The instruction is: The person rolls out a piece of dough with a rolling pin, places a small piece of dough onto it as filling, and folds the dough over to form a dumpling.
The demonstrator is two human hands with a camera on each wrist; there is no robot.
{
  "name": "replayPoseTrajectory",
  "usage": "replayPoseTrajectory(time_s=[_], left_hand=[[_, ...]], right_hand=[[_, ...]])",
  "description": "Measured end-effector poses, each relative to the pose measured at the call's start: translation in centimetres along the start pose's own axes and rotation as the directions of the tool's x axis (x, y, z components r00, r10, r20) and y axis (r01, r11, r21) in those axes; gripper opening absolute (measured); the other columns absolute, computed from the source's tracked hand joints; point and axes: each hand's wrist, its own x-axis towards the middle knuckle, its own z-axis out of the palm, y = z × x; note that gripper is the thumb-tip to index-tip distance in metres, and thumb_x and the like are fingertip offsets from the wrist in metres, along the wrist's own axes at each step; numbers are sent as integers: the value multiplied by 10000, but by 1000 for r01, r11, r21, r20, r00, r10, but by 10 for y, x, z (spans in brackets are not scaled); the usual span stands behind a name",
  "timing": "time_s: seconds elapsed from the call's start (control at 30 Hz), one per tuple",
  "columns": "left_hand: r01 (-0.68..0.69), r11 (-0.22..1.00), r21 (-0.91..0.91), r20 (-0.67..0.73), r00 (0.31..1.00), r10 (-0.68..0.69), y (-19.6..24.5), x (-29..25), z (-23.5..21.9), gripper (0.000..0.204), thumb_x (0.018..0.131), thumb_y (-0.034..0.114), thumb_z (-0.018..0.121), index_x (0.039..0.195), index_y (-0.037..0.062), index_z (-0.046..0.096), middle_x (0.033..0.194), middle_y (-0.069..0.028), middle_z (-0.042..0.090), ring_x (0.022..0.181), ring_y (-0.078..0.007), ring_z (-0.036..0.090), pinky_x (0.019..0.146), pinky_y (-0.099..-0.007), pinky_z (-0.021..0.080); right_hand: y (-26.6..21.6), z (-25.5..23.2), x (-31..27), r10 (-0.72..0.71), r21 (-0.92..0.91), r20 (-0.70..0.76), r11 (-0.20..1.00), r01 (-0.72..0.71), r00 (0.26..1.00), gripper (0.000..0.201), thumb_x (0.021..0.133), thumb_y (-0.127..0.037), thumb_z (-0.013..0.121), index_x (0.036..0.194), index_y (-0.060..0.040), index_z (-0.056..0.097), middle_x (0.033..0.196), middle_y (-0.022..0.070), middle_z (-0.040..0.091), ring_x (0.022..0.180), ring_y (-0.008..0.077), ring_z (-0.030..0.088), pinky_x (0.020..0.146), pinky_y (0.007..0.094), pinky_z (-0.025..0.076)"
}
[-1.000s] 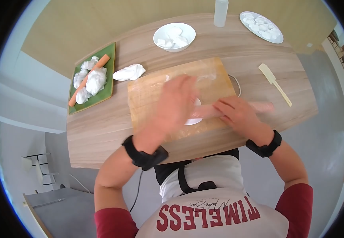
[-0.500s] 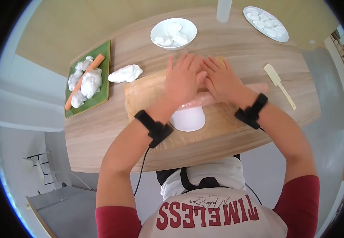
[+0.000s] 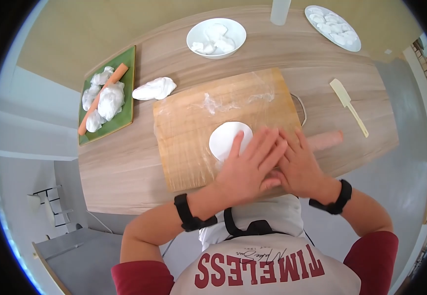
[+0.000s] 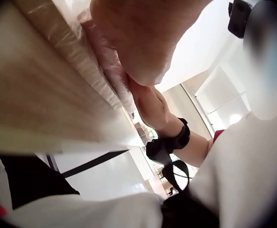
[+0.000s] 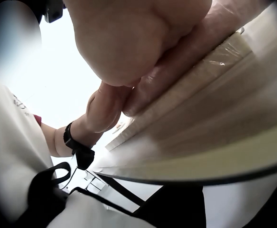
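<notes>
A flat white round of dough (image 3: 225,139) lies on the wooden board (image 3: 184,142), which is covered in clear plastic film. Near the board's front edge, both hands press with straight fingers on a pinkish rolling pin (image 3: 327,140) wrapped in film. The left hand (image 3: 250,164) has its fingertips over the lower right of the dough, its fingers overlapping those of the right hand (image 3: 299,167). Most of the pin is hidden under them; its right end sticks out past the board. From the right wrist view, the pin (image 5: 176,71) runs beneath the palm.
At the left, a green tray (image 3: 127,105) carries bagged white lumps and an orange stick (image 3: 103,98). A white bundle (image 3: 154,89) lies beside it. Behind the board stand a bowl (image 3: 194,37) of white pieces, a bottle (image 3: 280,12) and a plate (image 3: 317,28) of white pieces. A cream spatula (image 3: 349,105) lies right.
First the left hand was a blur over the board, apart from the right. Then both hands lay on the pin beyond the dough. Now hands and pin are back toward the body, uncovering the dough.
</notes>
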Motion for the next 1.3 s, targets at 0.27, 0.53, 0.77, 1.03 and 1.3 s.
replayPoseTrajectory(time_s=[0.27, 0.53, 0.77, 1.03, 1.3], left_hand=[[180, 980, 81, -173, 971, -164, -92, 69, -5, 655, 869, 391, 486, 1398, 69, 273, 1424, -167, 287, 1334, -349, 227, 1060, -555, 152], [52, 999, -1, -43, 998, -52, -12, 13, -5, 674, 859, 412, 499, 1390, 54, 288, 1428, -178, 278, 1338, -341, 225, 1060, -533, 164], [27, 959, -283, -101, 993, -58, 10, -19, -1, 646, 848, 323, 550, 1377, 44, 304, 1417, -186, 291, 1326, -327, 262, 1059, -520, 177], [158, 972, -174, -30, 986, -166, -74, 5, -19, 396, 849, 111, 536, 1237, 47, 488, 1198, -154, 543, 1147, -345, 462, 978, -412, 360], [200, 980, 11, 353, 916, -191, -78, 54, -50, 193, 661, 176, 710, 826, 84, 672, 843, -104, 644, 783, -294, 595, 691, -361, 460]], right_hand=[[62, 22, 105, 96, -90, -114, 990, -106, 989, 557, 861, -354, 464, 1304, -22, 409, 1375, 160, 383, 1304, 350, 304, 1025, 552, 219], [8, 10, 28, 48, -8, -171, 999, -51, 984, 505, 847, -328, 489, 1246, -20, 468, 1326, 161, 428, 1296, 326, 327, 1007, 574, 234], [-13, 8, -8, 56, 70, -208, 997, -42, 977, 443, 734, -179, 630, 1146, -47, 537, 1185, 121, 521, 1166, 301, 450, 993, 526, 304], [17, -15, -28, 33, 136, -333, 991, 14, 942, 412, 658, -37, 668, 1056, -67, 564, 1079, 108, 563, 1028, 307, 529, 924, 472, 396], [34, -31, -38, 281, 299, -457, 942, -151, 844, 439, 657, 88, 633, 1074, -10, 539, 1068, 150, 564, 939, 333, 561, 781, 376, 481]])
